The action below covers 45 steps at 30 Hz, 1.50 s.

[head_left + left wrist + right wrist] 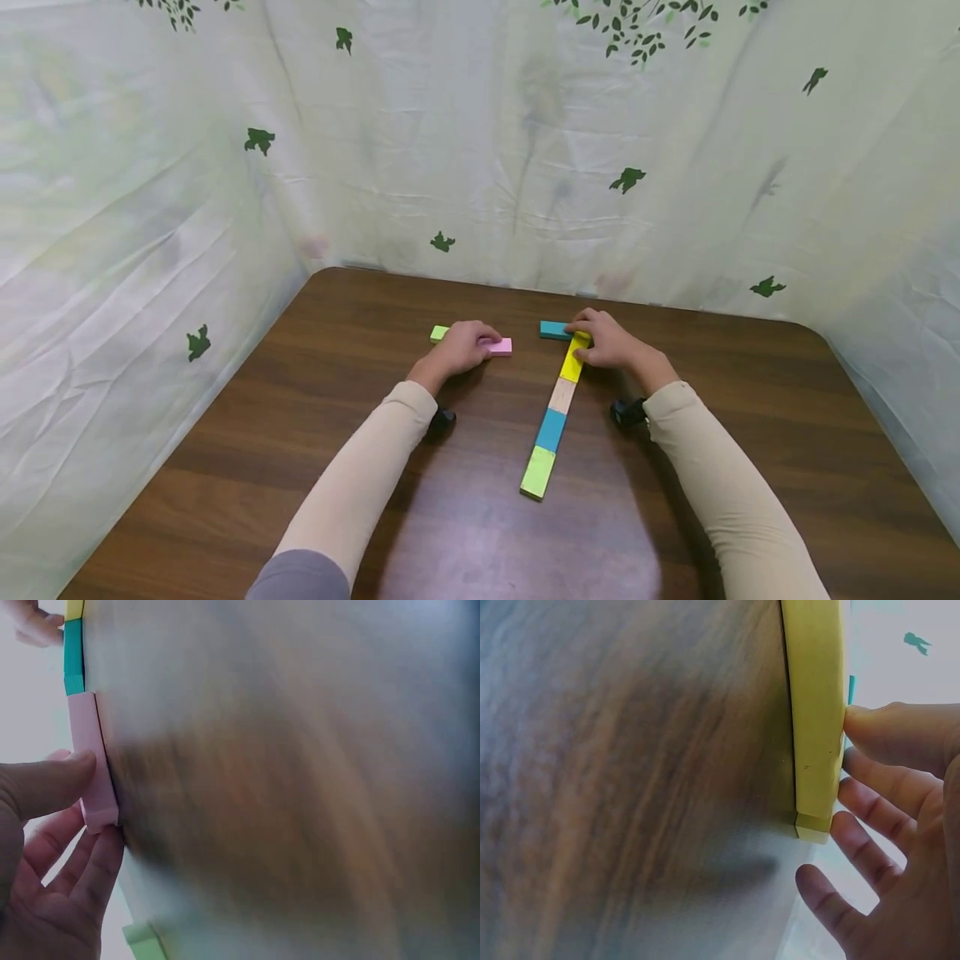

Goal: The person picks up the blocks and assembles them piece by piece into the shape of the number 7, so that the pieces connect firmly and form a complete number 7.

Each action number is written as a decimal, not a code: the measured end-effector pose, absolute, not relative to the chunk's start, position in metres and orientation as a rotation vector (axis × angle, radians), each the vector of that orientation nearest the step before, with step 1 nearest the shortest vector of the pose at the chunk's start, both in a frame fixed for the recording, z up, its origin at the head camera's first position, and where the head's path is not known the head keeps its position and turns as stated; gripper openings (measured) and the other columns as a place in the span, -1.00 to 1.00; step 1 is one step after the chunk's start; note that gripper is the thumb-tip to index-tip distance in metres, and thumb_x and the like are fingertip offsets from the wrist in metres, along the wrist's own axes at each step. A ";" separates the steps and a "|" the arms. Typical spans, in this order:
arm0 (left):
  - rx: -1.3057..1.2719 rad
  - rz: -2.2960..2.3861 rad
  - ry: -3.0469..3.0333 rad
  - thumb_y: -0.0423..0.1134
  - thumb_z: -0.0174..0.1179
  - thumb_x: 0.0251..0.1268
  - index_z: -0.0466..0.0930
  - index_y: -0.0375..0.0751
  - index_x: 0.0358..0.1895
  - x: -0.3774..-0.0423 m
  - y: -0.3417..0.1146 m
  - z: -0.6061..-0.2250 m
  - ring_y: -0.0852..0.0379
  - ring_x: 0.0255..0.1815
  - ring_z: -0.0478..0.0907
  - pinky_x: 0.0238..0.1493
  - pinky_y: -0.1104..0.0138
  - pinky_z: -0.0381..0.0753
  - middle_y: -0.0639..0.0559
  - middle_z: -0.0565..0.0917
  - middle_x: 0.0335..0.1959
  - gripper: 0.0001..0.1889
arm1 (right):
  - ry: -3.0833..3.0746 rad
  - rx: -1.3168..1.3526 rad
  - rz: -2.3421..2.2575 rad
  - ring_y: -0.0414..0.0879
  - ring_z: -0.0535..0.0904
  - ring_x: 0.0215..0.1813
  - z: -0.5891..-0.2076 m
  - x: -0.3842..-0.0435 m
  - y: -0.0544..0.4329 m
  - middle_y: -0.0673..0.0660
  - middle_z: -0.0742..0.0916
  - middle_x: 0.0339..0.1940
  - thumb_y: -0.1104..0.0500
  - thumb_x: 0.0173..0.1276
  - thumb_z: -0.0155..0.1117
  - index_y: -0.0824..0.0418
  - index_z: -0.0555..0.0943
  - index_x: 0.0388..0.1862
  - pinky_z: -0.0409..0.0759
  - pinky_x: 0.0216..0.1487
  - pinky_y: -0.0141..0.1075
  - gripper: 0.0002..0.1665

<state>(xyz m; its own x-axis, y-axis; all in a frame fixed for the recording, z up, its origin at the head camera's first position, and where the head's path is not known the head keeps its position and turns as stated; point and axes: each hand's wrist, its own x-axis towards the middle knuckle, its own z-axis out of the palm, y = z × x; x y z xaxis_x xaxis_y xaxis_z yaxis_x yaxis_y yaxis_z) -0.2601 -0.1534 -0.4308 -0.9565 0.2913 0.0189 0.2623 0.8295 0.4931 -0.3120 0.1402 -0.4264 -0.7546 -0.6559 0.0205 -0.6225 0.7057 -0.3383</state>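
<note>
My left hand (pixel 463 346) pinches a pink block (pixel 91 757) between thumb and fingers, low over the tabletop at the far left of centre. Close to that hand lies a light green block (pixel 438 334), partly covered by it in the head view. At the far end of a slanting row, my right hand (pixel 609 340) grips a yellow block (pixel 572 365) by its edges; its little finger stands free in the right wrist view. Touching or very near the yellow block's far end is a teal block (pixel 553 330), set crosswise. Its right end is hidden by the right fingers.
From the yellow block toward me, the row continues with a plain wood block (pixel 562 396), a blue block (pixel 551 430) and a green block (pixel 537 473). All lie on a dark brown table (pixel 300 467). A pale leaf-patterned curtain (pixel 480 150) hangs behind the table's far edge.
</note>
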 end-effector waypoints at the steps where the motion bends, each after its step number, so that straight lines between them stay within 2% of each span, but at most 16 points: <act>1: 0.427 0.805 2.949 -0.37 0.11 0.36 0.68 -0.17 0.12 -0.262 -0.152 -0.431 -0.04 0.24 0.56 0.36 0.12 0.48 -0.10 0.68 0.16 -0.67 | 2.807 -1.054 -0.501 0.27 0.37 0.23 -0.426 -0.312 0.140 0.37 0.49 0.26 0.20 0.31 0.22 0.29 0.56 0.28 0.39 0.29 0.14 -0.46; 14: 0.290 0.963 2.927 -0.34 0.13 0.37 0.68 -0.13 0.13 -0.278 -0.136 -0.437 -0.04 0.30 0.52 0.37 0.13 0.46 -0.09 0.66 0.21 -0.68 | 2.810 -1.071 -0.505 0.27 0.38 0.22 -0.428 -0.313 0.141 0.36 0.50 0.25 0.21 0.31 0.23 0.29 0.56 0.28 0.40 0.28 0.13 -0.46; 25: 0.281 1.039 2.945 -0.29 0.20 0.37 0.70 -0.14 0.09 -0.287 -0.127 -0.441 -0.03 0.16 0.57 0.29 0.15 0.51 -0.08 0.70 0.13 -0.72 | 2.822 -1.054 -0.486 0.25 0.37 0.23 -0.425 -0.312 0.140 0.35 0.49 0.26 0.20 0.32 0.23 0.29 0.55 0.29 0.40 0.28 0.11 -0.46; 45: 0.301 1.063 2.927 -0.29 0.22 0.36 0.70 -0.16 0.09 -0.297 -0.121 -0.444 -0.04 0.16 0.56 0.30 0.15 0.51 -0.10 0.69 0.15 -0.72 | 2.828 -0.986 -0.449 0.23 0.34 0.26 -0.429 -0.313 0.139 0.32 0.47 0.30 0.17 0.34 0.21 0.24 0.53 0.33 0.38 0.33 0.10 -0.44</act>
<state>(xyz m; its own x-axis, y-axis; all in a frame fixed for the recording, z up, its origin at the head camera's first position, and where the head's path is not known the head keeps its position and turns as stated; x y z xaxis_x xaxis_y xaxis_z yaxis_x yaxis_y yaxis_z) -0.2972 -0.1209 -0.4444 -0.9815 0.1841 0.0533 0.1755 0.7508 0.6368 -0.3133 0.1389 -0.4286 -0.7823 -0.6228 -0.0089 -0.5894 0.7449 -0.3127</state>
